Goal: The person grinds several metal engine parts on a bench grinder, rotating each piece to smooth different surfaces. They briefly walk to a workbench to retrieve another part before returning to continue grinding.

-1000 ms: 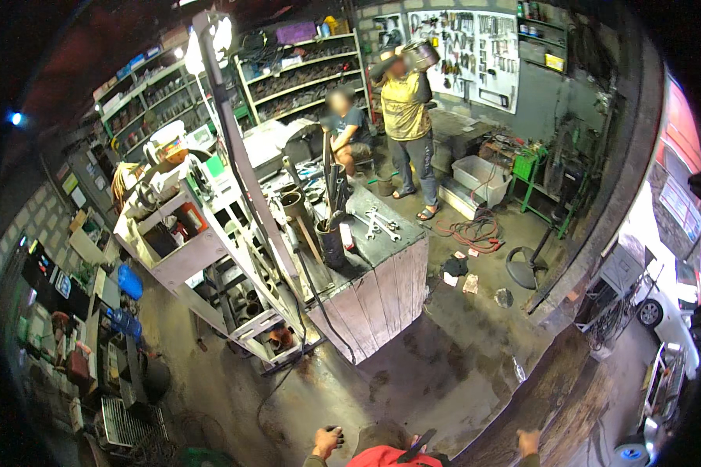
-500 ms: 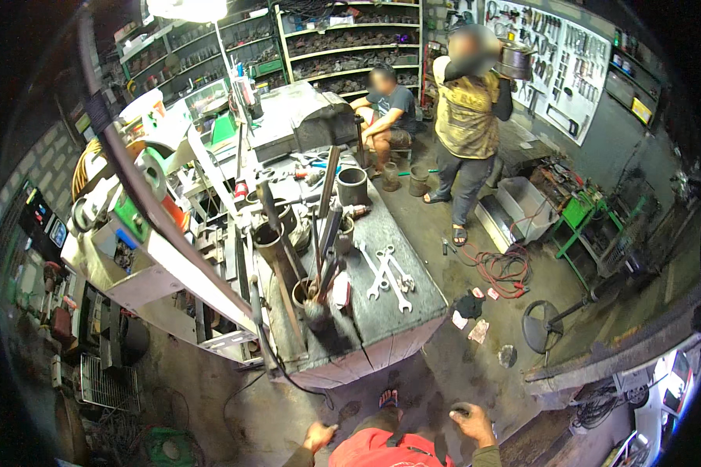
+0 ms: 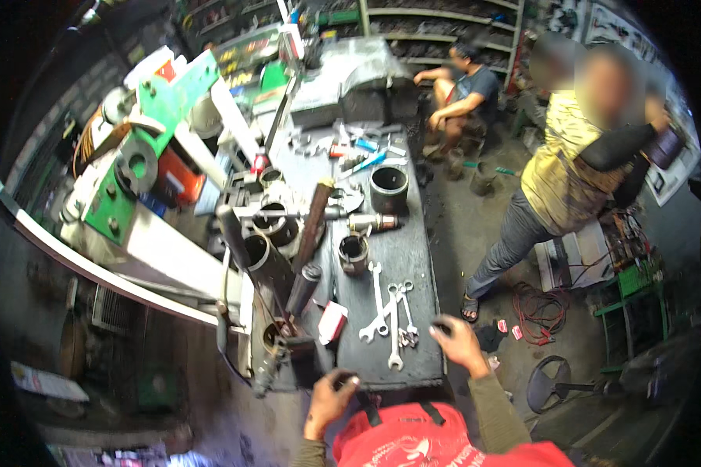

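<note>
My left hand (image 3: pixel 332 397) is near the front edge of the dark metal workbench (image 3: pixel 422 296), loosely curved, thumb apart, with nothing visible in it. My right hand (image 3: pixel 459 342) is open at the bench's right corner, fingers slightly bent, beside several silver wrenches (image 3: pixel 394 327). Near my left hand are a red-and-white box (image 3: pixel 332 317) and dark metal tubes and rods (image 3: pixel 263 268). Farther along lie metal cylinders (image 3: pixel 389 198), hand tools (image 3: pixel 366 156) and a power-tool-like metal piece (image 3: pixel 372 222).
A standing co-worker (image 3: pixel 561 171) in yellow holds a cylinder at the right; another person (image 3: pixel 471 93) crouches behind. A white-and-green machine frame (image 3: pixel 156 233) borders the bench's left. Red cables (image 3: pixel 539 311) and a round dark fixture (image 3: pixel 553 385) are on the right floor.
The bench and wrenches now sit much nearer my hands. My right hand has risen to the bench's corner. The standing co-worker has shifted rightward in view, cylinder lower.
</note>
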A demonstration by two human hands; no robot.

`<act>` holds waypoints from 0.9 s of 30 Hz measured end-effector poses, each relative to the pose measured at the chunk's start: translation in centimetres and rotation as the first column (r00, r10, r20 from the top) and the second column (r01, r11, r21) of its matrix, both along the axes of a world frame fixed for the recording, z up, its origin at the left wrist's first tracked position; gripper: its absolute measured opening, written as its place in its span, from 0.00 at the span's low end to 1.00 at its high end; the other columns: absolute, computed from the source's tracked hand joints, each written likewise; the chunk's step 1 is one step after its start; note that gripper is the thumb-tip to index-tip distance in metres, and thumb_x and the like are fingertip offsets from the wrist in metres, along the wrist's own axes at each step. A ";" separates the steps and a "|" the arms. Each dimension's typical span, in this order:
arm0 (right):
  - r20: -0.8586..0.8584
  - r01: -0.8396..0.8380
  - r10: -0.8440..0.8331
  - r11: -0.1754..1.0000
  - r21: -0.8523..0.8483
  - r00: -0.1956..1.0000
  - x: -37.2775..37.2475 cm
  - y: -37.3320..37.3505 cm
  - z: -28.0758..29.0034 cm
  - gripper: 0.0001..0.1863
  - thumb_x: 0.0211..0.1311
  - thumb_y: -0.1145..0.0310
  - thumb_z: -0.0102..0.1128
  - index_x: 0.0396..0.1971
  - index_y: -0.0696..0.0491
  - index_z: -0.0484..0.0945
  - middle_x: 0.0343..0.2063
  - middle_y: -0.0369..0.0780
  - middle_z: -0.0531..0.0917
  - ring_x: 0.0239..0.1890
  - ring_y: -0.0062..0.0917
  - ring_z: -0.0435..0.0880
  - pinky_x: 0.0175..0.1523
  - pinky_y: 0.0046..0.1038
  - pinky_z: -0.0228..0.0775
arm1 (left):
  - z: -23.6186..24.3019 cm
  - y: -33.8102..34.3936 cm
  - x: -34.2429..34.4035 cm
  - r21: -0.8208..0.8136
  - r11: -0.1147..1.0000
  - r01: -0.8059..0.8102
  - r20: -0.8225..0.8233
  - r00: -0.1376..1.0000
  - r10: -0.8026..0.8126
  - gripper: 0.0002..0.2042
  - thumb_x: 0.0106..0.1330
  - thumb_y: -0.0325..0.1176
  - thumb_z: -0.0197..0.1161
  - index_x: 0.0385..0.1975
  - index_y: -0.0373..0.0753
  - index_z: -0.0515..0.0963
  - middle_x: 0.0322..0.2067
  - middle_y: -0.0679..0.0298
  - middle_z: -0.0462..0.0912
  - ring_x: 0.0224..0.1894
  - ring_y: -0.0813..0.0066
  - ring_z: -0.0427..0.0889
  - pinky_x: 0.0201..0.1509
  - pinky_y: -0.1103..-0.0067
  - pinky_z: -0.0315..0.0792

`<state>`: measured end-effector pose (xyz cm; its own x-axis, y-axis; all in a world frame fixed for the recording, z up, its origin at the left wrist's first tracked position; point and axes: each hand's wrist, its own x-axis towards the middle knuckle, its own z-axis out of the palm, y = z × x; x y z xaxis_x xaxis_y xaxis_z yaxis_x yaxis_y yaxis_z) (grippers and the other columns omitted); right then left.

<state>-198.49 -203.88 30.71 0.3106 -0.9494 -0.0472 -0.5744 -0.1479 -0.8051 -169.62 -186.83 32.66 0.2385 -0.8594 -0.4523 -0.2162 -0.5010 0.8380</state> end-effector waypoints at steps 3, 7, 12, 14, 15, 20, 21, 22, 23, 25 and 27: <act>-0.064 -0.142 0.146 0.988 0.059 0.987 0.2 -7.3 -0.1 0.18 0.63 0.63 0.67 0.48 0.60 0.84 0.46 0.51 0.87 0.51 0.40 0.87 0.56 0.36 0.78 | 0.6 0.9 -2.6 -0.048 0.940 -0.339 0.052 0.938 0.341 0.13 0.70 0.37 0.67 0.46 0.34 0.83 0.32 0.66 0.85 0.34 0.82 0.79 0.39 0.81 0.74; -0.051 -0.224 0.224 0.975 -0.003 0.973 0.2 -15.0 -0.2 0.16 0.64 0.65 0.67 0.47 0.59 0.84 0.42 0.49 0.88 0.46 0.38 0.89 0.53 0.34 0.78 | 1.0 0.7 -6.8 -0.107 0.770 -0.629 -0.044 0.777 0.628 0.10 0.74 0.34 0.63 0.45 0.33 0.82 0.32 0.69 0.84 0.33 0.83 0.78 0.37 0.82 0.72; -0.035 -0.256 0.255 0.966 -0.033 0.966 0.7 -18.0 0.1 0.16 0.64 0.65 0.67 0.48 0.58 0.84 0.41 0.49 0.88 0.43 0.36 0.89 0.50 0.34 0.78 | 0.7 -0.1 -10.7 -0.029 0.738 -0.674 0.038 0.737 0.675 0.10 0.73 0.33 0.63 0.43 0.32 0.81 0.31 0.66 0.83 0.32 0.80 0.79 0.37 0.80 0.73; -0.072 -0.225 0.222 0.974 -0.035 0.972 1.1 -17.9 0.4 0.17 0.62 0.62 0.67 0.46 0.57 0.85 0.44 0.50 0.88 0.49 0.43 0.87 0.54 0.37 0.77 | 0.7 -0.7 -11.4 -0.074 0.761 -0.645 0.055 0.759 0.649 0.09 0.72 0.32 0.63 0.43 0.32 0.81 0.31 0.65 0.83 0.33 0.79 0.80 0.39 0.79 0.75; -0.027 -0.225 0.225 0.974 -0.009 0.974 1.2 -17.8 0.6 0.17 0.62 0.62 0.67 0.46 0.57 0.85 0.43 0.50 0.88 0.49 0.43 0.87 0.53 0.37 0.78 | 0.7 -1.1 -11.4 -0.086 0.774 -0.627 0.094 0.768 0.633 0.09 0.72 0.32 0.63 0.43 0.32 0.82 0.32 0.65 0.84 0.33 0.79 0.80 0.39 0.79 0.75; -0.045 -0.196 0.204 0.972 0.131 0.978 1.5 -15.9 1.0 0.17 0.62 0.63 0.67 0.46 0.57 0.85 0.42 0.49 0.88 0.47 0.42 0.88 0.53 0.36 0.78 | 0.5 -1.2 -10.3 -0.122 0.748 -0.652 0.055 0.748 0.661 0.08 0.71 0.31 0.64 0.43 0.33 0.83 0.32 0.65 0.84 0.33 0.79 0.80 0.40 0.81 0.74; -0.049 -0.225 0.233 0.965 0.136 0.971 1.3 -15.6 1.1 0.18 0.62 0.62 0.67 0.47 0.57 0.85 0.43 0.49 0.88 0.48 0.42 0.88 0.53 0.36 0.78 | 0.4 -0.9 -9.7 -0.129 0.754 -0.644 0.085 0.751 0.655 0.08 0.71 0.30 0.64 0.43 0.33 0.83 0.32 0.65 0.84 0.34 0.80 0.80 0.40 0.81 0.74; -0.070 -0.238 0.247 0.964 0.123 0.966 1.3 -15.4 1.1 0.18 0.63 0.62 0.66 0.47 0.57 0.85 0.43 0.50 0.88 0.48 0.42 0.88 0.54 0.36 0.78 | 0.3 -0.5 -9.2 -0.175 0.754 -0.634 0.091 0.752 0.653 0.08 0.71 0.30 0.65 0.43 0.33 0.83 0.32 0.65 0.84 0.34 0.80 0.79 0.40 0.81 0.74; -0.089 -0.250 0.260 0.962 0.111 0.961 1.1 -15.2 1.2 0.18 0.63 0.62 0.66 0.47 0.58 0.85 0.43 0.50 0.88 0.48 0.42 0.88 0.54 0.36 0.78 | 0.1 -0.3 -8.7 -0.138 0.707 -0.694 0.003 0.714 0.701 0.08 0.71 0.30 0.64 0.44 0.32 0.83 0.32 0.65 0.84 0.34 0.81 0.79 0.40 0.81 0.73; -0.157 -0.240 0.248 0.968 0.072 0.956 0.7 -15.0 1.4 0.18 0.63 0.62 0.66 0.48 0.57 0.84 0.43 0.50 0.88 0.48 0.43 0.88 0.53 0.37 0.78 | -0.2 0.1 -7.8 -0.161 0.678 -0.717 -0.033 0.690 0.723 0.09 0.71 0.30 0.64 0.44 0.32 0.82 0.32 0.66 0.83 0.34 0.81 0.78 0.40 0.82 0.73; -0.136 -0.234 0.244 0.969 0.081 0.960 0.1 -15.0 1.7 0.17 0.63 0.62 0.66 0.47 0.57 0.85 0.43 0.50 0.88 0.48 0.43 0.88 0.53 0.38 0.78 | -0.2 0.1 -7.1 -0.180 0.671 -0.719 -0.053 0.688 0.724 0.09 0.71 0.30 0.64 0.44 0.31 0.82 0.31 0.66 0.83 0.34 0.81 0.78 0.40 0.82 0.72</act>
